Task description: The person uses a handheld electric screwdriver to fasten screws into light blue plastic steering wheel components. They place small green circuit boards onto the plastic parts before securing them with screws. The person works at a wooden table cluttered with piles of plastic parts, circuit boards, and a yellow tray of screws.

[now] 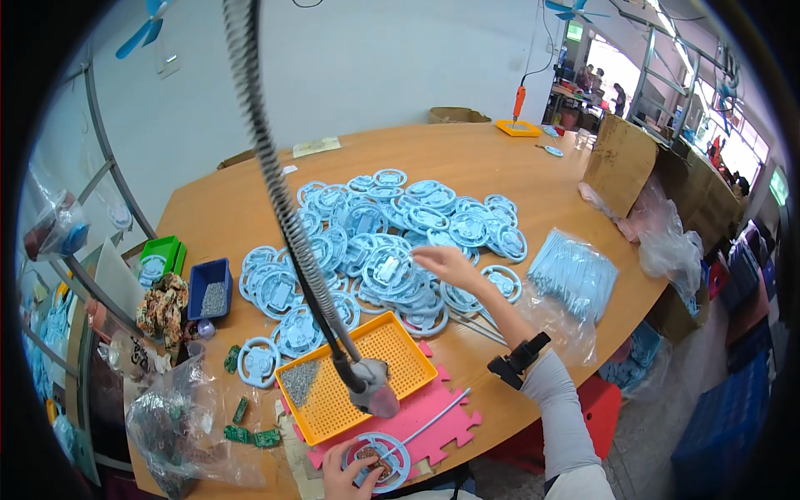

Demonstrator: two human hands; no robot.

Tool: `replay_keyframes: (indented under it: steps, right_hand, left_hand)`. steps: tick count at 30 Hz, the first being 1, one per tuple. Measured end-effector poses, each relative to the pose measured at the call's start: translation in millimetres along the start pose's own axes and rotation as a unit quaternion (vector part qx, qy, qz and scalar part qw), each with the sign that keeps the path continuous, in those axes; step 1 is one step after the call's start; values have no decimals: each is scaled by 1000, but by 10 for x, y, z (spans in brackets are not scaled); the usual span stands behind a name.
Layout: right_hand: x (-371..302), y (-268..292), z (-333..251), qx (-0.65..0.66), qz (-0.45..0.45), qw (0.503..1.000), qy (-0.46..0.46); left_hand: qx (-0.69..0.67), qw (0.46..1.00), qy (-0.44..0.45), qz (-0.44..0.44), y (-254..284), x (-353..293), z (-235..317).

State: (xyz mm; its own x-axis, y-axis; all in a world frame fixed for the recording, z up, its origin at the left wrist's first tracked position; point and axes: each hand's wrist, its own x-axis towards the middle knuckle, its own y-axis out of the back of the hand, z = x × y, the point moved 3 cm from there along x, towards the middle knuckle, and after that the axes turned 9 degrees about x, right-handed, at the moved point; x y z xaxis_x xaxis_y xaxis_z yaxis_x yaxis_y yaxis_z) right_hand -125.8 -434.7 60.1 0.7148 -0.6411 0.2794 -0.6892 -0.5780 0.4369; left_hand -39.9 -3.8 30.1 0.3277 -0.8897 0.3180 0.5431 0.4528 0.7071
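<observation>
My left hand [348, 472] fingers clamped on a blue wheel part [377, 459], half cut off, my right hand [446, 265] fingers apart over the blue pile [392, 242], hanging screwdriver [372, 390] blurred.

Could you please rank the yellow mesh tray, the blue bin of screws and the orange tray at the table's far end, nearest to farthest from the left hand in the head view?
From the left hand:
1. Yellow mesh tray, just above it.
2. Blue bin of screws, up-left.
3. Orange tray, far end of the table.
</observation>
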Motion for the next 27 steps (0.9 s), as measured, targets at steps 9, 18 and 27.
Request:
replay_keyframes:
  steps: [9, 18, 27]
  right_hand:
    - [120, 620, 723, -299, 176, 933, 91]
    - [-1203, 79, -1324, -134, 272, 920, 246]
    - [-2640, -1497, -1784, -15, -220, 942, 255]
  left_hand:
    - [-19, 1000, 9, -3, -62, -39, -32]
    - [-199, 972, 124, -7, 153, -117, 70]
    - [-531, 776, 316, -126, -63, -493, 252]
